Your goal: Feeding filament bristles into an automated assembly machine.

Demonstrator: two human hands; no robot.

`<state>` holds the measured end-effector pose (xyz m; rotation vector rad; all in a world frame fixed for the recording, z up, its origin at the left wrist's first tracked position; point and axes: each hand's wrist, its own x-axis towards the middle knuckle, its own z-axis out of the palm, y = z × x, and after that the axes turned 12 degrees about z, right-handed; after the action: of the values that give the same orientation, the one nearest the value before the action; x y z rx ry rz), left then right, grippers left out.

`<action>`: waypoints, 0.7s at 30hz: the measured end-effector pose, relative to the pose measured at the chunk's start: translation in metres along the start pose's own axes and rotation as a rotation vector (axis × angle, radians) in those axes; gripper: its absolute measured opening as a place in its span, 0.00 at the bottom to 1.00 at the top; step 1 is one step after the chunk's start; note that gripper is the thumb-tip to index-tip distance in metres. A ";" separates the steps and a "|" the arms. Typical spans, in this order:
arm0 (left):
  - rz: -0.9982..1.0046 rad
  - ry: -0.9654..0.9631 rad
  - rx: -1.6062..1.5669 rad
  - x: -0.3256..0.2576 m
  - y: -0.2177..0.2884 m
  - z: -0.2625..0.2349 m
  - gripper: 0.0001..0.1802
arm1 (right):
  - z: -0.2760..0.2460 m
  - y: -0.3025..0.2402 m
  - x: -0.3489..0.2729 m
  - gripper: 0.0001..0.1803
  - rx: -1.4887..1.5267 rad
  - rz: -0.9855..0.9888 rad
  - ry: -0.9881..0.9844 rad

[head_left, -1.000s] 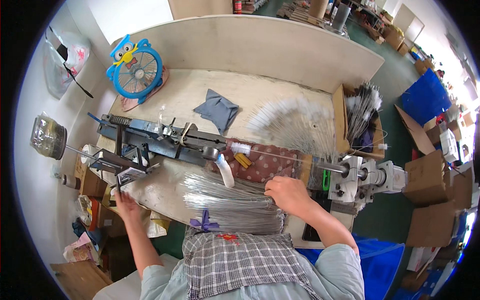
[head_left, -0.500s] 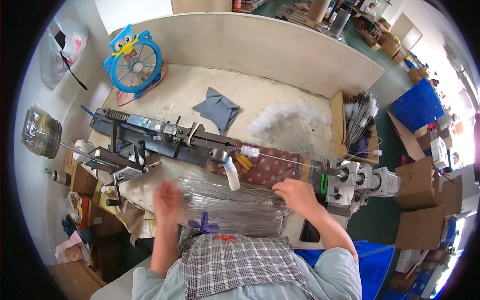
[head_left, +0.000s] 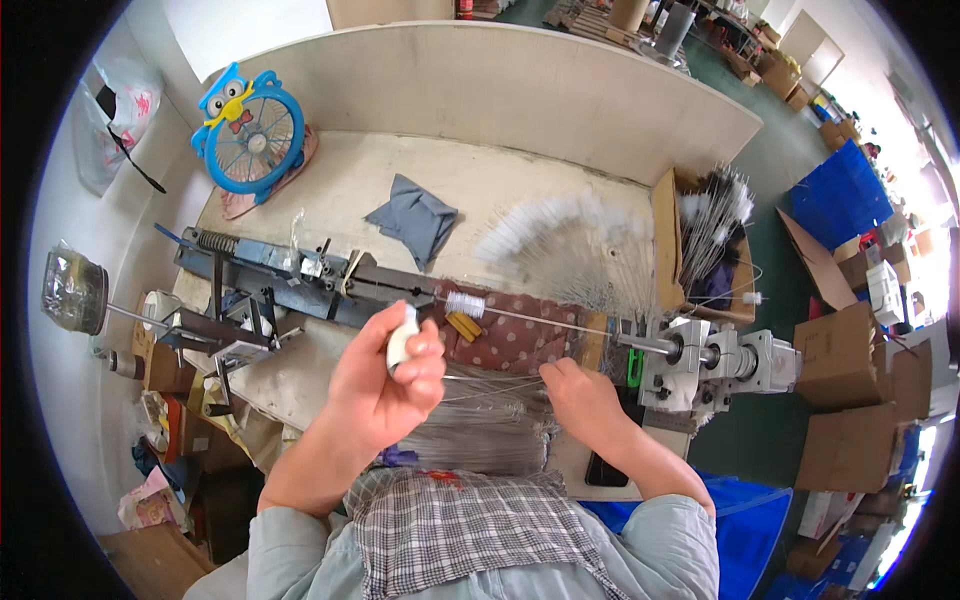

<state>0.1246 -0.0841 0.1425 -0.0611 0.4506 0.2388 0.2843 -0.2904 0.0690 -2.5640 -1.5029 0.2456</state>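
My left hand (head_left: 385, 385) is closed round the white handle (head_left: 404, 338) of the lever on the long metal machine (head_left: 310, 285). At the pile of thin metal wires (head_left: 480, 430), my right hand (head_left: 590, 405) pinches its fingers together at the wires' right end. A wire seems to run into those fingertips, partly hidden by them. Beyond both hands, a small white bristle brush (head_left: 466, 305) sits on a long straight wire. That wire reaches right to the shaft of the motor unit (head_left: 690, 355). Below the brush lies a yellow block (head_left: 463, 326) on a dotted brown cloth (head_left: 520, 335).
Finished-looking white-tipped brushes (head_left: 560, 240) are fanned out on the table behind the machine. A cardboard box (head_left: 665, 240) of brushes stands at the right. A blue fan (head_left: 255, 145) and a grey cloth (head_left: 412, 220) are at the back. A phone (head_left: 607, 470) lies near my right forearm.
My left hand has moved right and up from beside the wire pile and now grips the lever handle. The handle has shifted left in view. My right hand stays near the wires' right end.
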 end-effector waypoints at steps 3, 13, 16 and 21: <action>0.096 0.010 0.169 -0.013 0.004 -0.013 0.22 | -0.034 0.002 -0.001 0.12 -0.153 -0.018 0.037; 0.363 0.108 0.593 0.007 -0.019 -0.066 0.30 | -0.111 0.054 0.001 0.08 0.150 0.171 0.509; 0.403 -0.186 1.075 0.029 -0.042 -0.070 0.23 | -0.098 0.046 0.015 0.07 0.212 0.133 0.399; 1.097 -0.621 2.163 0.104 -0.086 -0.035 0.10 | -0.076 0.046 0.041 0.07 0.358 0.139 0.347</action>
<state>0.2212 -0.1494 0.0661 2.3640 -0.1263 0.6898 0.3600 -0.2814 0.1303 -2.2804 -1.0527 0.0705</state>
